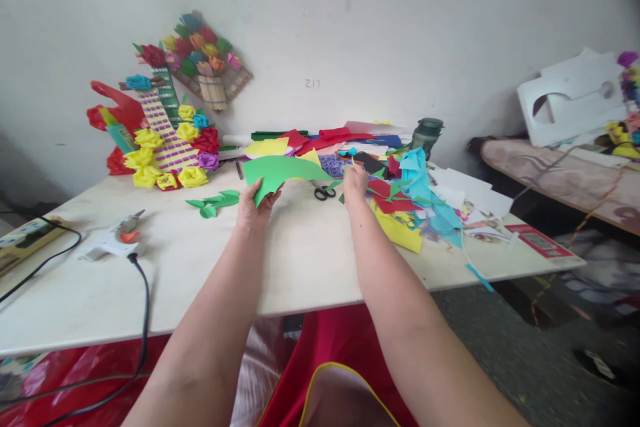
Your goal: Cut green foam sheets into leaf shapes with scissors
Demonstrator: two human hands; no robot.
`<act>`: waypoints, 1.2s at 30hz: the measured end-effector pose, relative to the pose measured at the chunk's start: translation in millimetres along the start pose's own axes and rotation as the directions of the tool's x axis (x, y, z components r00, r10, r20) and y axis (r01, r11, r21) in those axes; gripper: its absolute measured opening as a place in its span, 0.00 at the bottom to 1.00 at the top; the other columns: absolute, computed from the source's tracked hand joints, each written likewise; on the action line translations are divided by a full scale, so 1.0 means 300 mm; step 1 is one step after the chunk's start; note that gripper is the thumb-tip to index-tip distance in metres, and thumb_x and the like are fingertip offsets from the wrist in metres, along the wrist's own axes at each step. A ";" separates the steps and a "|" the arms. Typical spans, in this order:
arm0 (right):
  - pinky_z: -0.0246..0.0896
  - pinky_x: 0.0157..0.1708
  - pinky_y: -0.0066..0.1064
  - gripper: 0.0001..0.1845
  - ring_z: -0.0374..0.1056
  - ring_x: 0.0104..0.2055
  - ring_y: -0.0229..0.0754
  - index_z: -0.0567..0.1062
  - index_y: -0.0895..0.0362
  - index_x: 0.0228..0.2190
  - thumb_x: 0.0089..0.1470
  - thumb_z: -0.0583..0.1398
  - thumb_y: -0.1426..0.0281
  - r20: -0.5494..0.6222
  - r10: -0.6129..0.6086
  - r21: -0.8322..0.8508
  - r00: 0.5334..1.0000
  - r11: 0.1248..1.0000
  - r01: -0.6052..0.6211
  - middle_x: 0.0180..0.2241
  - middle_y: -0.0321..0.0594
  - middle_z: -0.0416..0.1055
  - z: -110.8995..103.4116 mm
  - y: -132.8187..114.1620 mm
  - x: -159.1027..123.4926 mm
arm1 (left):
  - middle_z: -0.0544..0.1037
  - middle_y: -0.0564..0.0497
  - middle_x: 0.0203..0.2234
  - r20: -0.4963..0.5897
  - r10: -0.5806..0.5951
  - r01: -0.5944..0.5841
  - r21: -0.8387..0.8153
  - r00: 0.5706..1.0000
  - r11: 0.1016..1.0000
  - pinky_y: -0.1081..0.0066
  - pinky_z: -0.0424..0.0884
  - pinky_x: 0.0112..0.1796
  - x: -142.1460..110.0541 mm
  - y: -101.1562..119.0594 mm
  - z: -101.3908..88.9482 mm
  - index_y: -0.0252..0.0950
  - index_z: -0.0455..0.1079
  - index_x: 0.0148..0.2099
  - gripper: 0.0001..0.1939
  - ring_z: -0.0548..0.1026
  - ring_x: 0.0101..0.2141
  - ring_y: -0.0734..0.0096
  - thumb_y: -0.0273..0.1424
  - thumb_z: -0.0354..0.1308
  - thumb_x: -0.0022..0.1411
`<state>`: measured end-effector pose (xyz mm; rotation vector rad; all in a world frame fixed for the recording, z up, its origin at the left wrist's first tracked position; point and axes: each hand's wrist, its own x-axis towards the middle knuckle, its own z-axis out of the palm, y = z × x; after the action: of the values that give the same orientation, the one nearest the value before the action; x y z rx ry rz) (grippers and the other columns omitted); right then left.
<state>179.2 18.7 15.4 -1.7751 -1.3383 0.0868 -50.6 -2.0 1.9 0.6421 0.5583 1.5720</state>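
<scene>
A curved sheet of green paper (280, 172) is gripped by my left hand (256, 205), thumb on top and fingers beneath. My right hand (355, 181) is closed beside the pile of paper scraps (395, 203); whatever its fingers hold is hidden. Small green bits show just left of that hand. Between the hands, a pair of scissors (325, 193) with black handles lies on the table (305, 260), its blades partly covered. Cut green paper leaves (213, 202) rest to the left of my left hand.
At the left are a white glue gun (113, 240) with a black cord and a power strip (30, 240). Paper-flower decorations (173, 140) stand behind them. Toward the back right is a dark bottle (427, 136). Colored paper sheets (320, 140) line the wall.
</scene>
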 end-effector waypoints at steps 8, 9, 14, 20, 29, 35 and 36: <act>0.62 0.40 0.34 0.20 0.70 0.42 0.45 0.76 0.57 0.43 0.50 0.55 0.66 -0.151 0.221 0.336 0.964 0.928 -0.160 0.40 0.46 0.75 -0.068 -0.003 0.028 | 0.76 0.46 0.34 0.017 -0.040 0.040 0.023 0.999 0.999 0.71 0.75 0.30 -0.003 -0.004 0.004 0.36 0.69 0.34 0.08 0.78 0.36 0.60 0.30 0.59 0.48; 0.62 0.40 0.34 0.20 0.70 0.42 0.46 0.76 0.58 0.44 0.50 0.55 0.66 -0.177 0.238 0.330 0.955 0.929 -0.170 0.40 0.47 0.75 -0.081 0.003 0.041 | 0.76 0.46 0.34 0.022 -0.043 0.042 0.028 0.999 0.999 0.71 0.75 0.29 -0.003 -0.004 0.004 0.37 0.69 0.35 0.09 0.78 0.36 0.60 0.30 0.60 0.48; 0.61 0.43 0.33 0.18 0.69 0.42 0.44 0.76 0.60 0.42 0.50 0.55 0.70 -0.341 0.275 0.305 0.899 0.937 -0.171 0.40 0.47 0.75 -0.154 0.059 0.112 | 0.76 0.47 0.35 0.016 -0.048 0.048 0.036 0.999 0.998 0.70 0.75 0.30 -0.008 -0.004 0.006 0.37 0.69 0.37 0.11 0.78 0.36 0.60 0.29 0.60 0.48; 0.58 0.45 0.31 0.22 0.67 0.44 0.42 0.70 0.67 0.49 0.52 0.50 0.78 -0.473 0.359 0.289 0.805 0.926 -0.244 0.42 0.50 0.71 -0.244 0.176 0.192 | 0.76 0.47 0.34 0.012 -0.064 0.063 0.049 0.998 0.997 0.70 0.76 0.29 -0.011 -0.005 0.011 0.36 0.70 0.37 0.10 0.78 0.32 0.64 0.28 0.58 0.49; 0.42 0.55 0.42 0.21 0.52 0.58 0.52 0.72 0.62 0.47 0.51 0.54 0.76 -0.472 0.305 0.090 0.827 0.950 -0.299 0.58 0.53 0.58 -0.256 0.151 0.148 | 0.76 0.47 0.33 0.003 -0.081 0.080 0.070 0.997 0.994 0.67 0.76 0.30 -0.011 -0.011 0.012 0.35 0.70 0.35 0.09 0.76 0.31 0.67 0.26 0.58 0.48; 0.59 0.22 0.29 0.29 0.66 0.22 0.40 0.75 0.61 0.26 0.59 0.46 0.53 -0.021 0.132 0.469 0.991 0.877 -0.107 0.21 0.45 0.70 -0.202 -0.017 0.078 | 0.76 0.50 0.29 -0.063 -0.029 0.033 0.069 0.998 0.997 0.69 0.76 0.29 -0.001 -0.017 0.007 0.36 0.69 0.31 0.06 0.74 0.27 0.71 0.26 0.59 0.46; 0.55 0.18 0.28 0.31 0.62 0.17 0.38 0.74 0.61 0.23 0.57 0.47 0.50 0.173 0.054 0.523 0.983 0.841 -0.138 0.16 0.44 0.68 -0.196 -0.044 0.060 | 0.76 0.50 0.28 -0.068 -0.021 0.026 0.074 0.997 0.997 0.69 0.76 0.30 0.001 -0.017 0.005 0.36 0.69 0.31 0.06 0.74 0.27 0.71 0.26 0.59 0.46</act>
<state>207.8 -1.6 67.6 -1.3703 -1.1789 0.6072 -45.9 -1.4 -0.4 0.6386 0.6758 1.5604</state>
